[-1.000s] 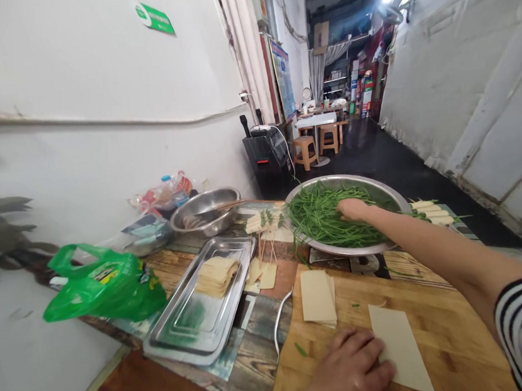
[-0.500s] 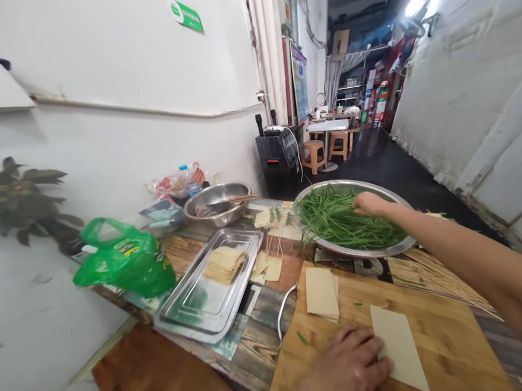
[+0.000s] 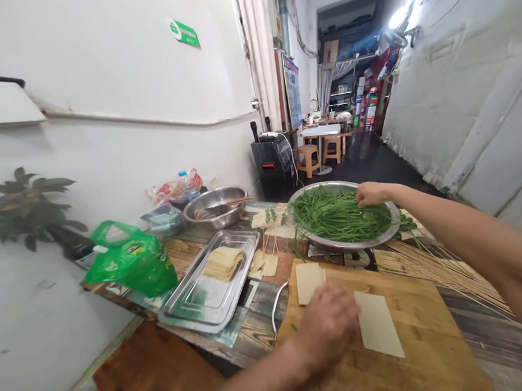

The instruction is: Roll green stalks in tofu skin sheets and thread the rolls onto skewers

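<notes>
My right hand [image 3: 370, 193] reaches into a wide steel bowl [image 3: 391, 227] full of long green stalks [image 3: 336, 217], with its fingers closed on some of them. My left hand [image 3: 327, 326] rests knuckles-up on the wooden cutting board [image 3: 416, 363], its fingers curled under and hidden. Just right of that hand lies a single pale tofu sheet [image 3: 378, 330]. A small stack of the same sheets [image 3: 308, 281] sits at the board's far left corner.
A steel tray [image 3: 209, 291] with folded tofu sheets stands left of the board. Behind it are a smaller steel bowl [image 3: 216, 206], skewered rolls [image 3: 267, 218] and a green plastic bag [image 3: 130, 261]. Loose bamboo skewers [image 3: 440, 271] lie on the right. A knife [image 3: 278, 307] lies by the board's edge.
My right hand has drawn back toward the bowl's right rim, closing on green stalks. My left hand has lifted and shifted left, off the tofu sheet's edge. The camera has tilted slightly.
</notes>
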`<state>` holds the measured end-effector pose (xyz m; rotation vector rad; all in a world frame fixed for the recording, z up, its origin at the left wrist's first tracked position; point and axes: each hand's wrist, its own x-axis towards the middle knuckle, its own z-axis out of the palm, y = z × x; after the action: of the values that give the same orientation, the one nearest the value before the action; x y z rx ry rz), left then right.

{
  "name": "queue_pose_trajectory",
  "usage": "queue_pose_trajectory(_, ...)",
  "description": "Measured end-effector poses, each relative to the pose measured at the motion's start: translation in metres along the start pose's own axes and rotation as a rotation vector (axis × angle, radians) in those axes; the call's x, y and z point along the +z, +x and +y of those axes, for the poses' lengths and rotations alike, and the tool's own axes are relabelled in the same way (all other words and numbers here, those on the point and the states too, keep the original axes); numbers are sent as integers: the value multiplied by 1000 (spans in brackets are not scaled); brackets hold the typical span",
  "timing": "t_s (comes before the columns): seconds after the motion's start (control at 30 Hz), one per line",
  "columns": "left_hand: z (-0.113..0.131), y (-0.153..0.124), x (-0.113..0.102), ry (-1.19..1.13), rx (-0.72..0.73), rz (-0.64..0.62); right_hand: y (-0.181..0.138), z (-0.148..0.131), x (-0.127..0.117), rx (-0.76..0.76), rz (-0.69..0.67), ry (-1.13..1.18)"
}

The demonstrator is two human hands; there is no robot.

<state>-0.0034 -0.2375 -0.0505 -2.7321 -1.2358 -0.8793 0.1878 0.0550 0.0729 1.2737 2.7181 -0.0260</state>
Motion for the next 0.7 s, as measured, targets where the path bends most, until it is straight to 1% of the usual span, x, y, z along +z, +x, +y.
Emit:
queue_pose_trajectory(0.07, -29, 37, -12, 110, -60, 72, -9, -4, -14, -26, -38, 24)
queue_pose_trajectory(0.17, -69, 106, -25, 294, -130, 93, -19, -14, -33, -64, -85, 56)
queue_pose_trajectory(0.23, -82, 149, -25, 386, -120, 93, -23, -19, -44, -85, -92, 79)
queue_pose_trajectory(0.3, -84, 180, -22, 416, -97, 74, -26, -21, -52, -94, -87, 102)
queue_pose_trajectory(0.37, -82, 200, -19, 408, -118, -2, -27, -19, -56, -87, -74, 127)
queue_pose_trajectory(0.43, -82, 212, -19, 388, -151, -111, -28, -14, -57, -68, -52, 151)
queue_pose_trajectory(0.5, -87, 221, -21, 378, -154, -187, -29, -9, -55, -44, -20, 173)
queue_pose_trajectory(0.6, -100, 235, -25, 391, -136, -227, -30, -6, -50, -6, 51, 190)
queue_pose_trajectory(0.7, -108, 247, -25, 404, -129, -266, -27, -9, -42, 31, 131, 179)
